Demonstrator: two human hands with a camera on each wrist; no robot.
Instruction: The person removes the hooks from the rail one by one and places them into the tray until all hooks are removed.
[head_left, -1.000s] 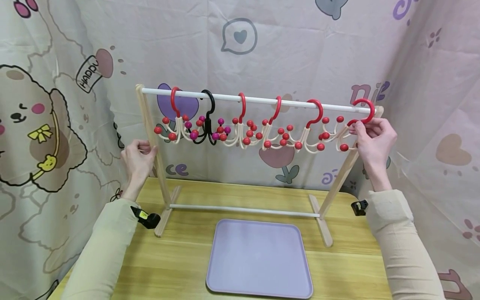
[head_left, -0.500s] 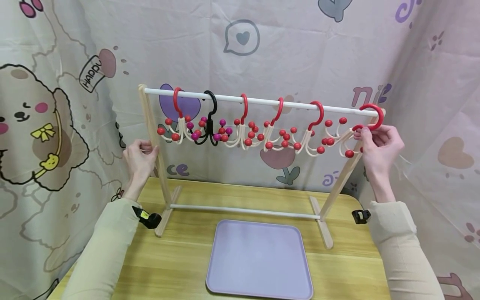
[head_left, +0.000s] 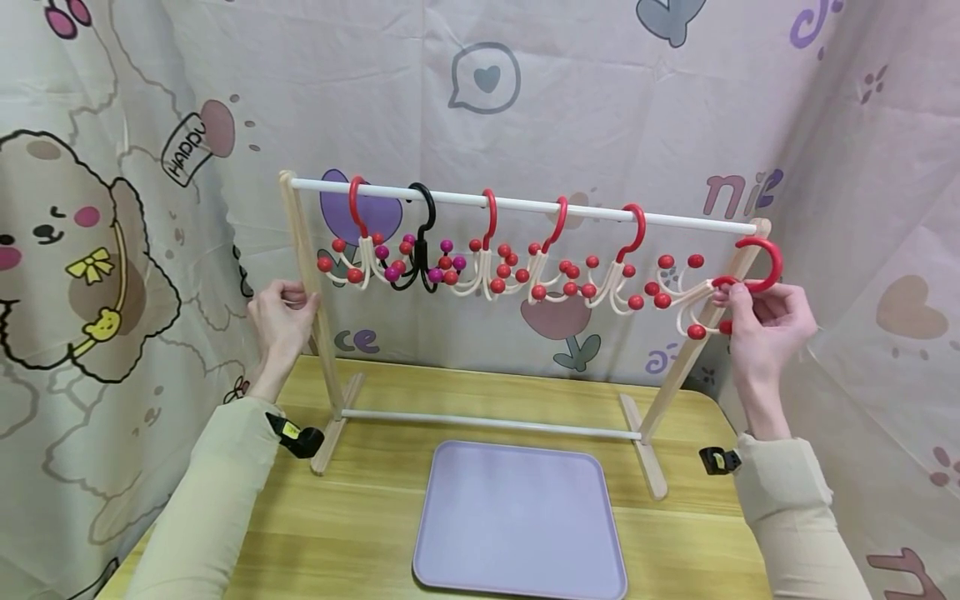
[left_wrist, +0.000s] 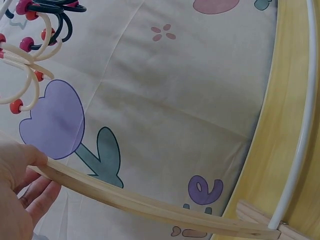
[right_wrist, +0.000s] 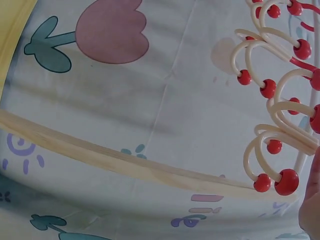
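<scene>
On the right, my right hand point(head_left: 771, 333) pinches the lower end of the red hook of a cream claw hanger point(head_left: 772, 265) with red ball tips. Its hook is tilted sideways, in front of the rack's right post and just below the white rod, seemingly apart from it. In the right wrist view that hanger's prongs point(right_wrist: 272, 137) show near the fingertips; most of the hand is cut off. My left hand point(head_left: 281, 325) grips the left wooden post of the rack point(head_left: 318, 333) between thumb and fingers, as the left wrist view of the post point(left_wrist: 110, 195) confirms.
Several hangers hang from the white top rod point(head_left: 697, 222): red-hooked cream ones point(head_left: 486, 258) and a black one point(head_left: 422, 250) with magenta balls. A lilac tray point(head_left: 517, 521) lies on the wooden table point(head_left: 697, 533) before the rack's lower rod point(head_left: 487, 422). Printed curtains surround the table.
My right hand has moved right and down with the hanger, whose hook has gone from over the rod to below its right end. My left hand stays on the post.
</scene>
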